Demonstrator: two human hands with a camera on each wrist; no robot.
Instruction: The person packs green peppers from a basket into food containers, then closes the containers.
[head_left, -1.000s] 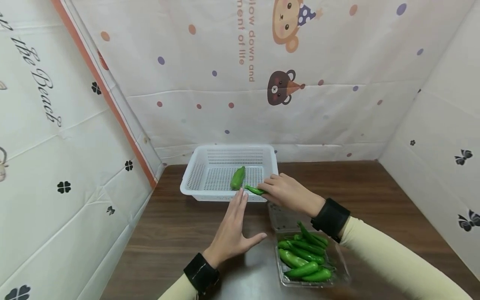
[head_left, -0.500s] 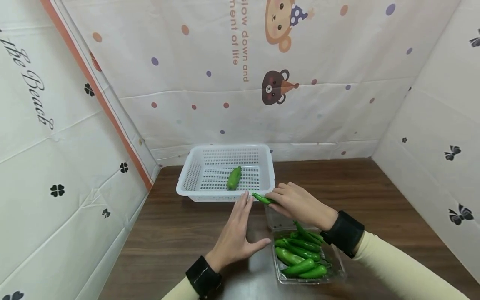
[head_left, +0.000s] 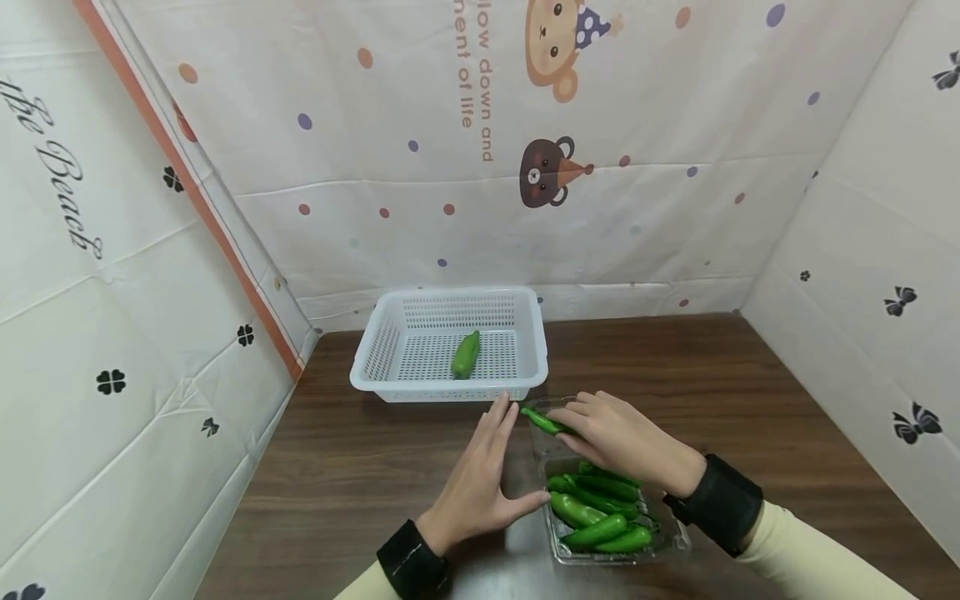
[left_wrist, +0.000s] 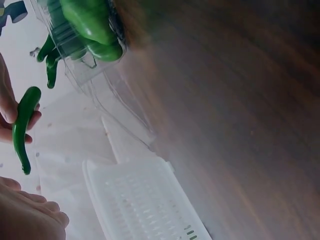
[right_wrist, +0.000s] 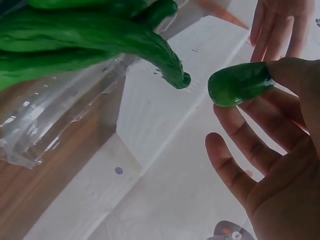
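Observation:
Between thumb and fingers, my right hand [head_left: 618,433] pinches a slim green chili pepper [head_left: 543,420] above the hinged lid of a clear plastic box [head_left: 558,550]. The right wrist view shows the held pepper [right_wrist: 237,86] from its rounded end. Several green peppers [head_left: 592,510] lie heaped in the box, under and beside my right hand. My left hand [head_left: 483,479] has its fingers straight and thumb spread, holding nothing; its fingertips are near the held pepper and the front of a white basket [head_left: 450,387]. One wider green pepper [head_left: 466,355] lies in that basket.
The brown wooden table [head_left: 345,492] meets a printed white cloth wall [head_left: 375,150] close behind the basket. Similar cloth hangs on the left [head_left: 150,350] and right [head_left: 847,250] sides.
My right hand has moved back from the basket's front right corner toward the box, carrying the chili pepper. My left hand has shifted slightly right, its fingers still straight.

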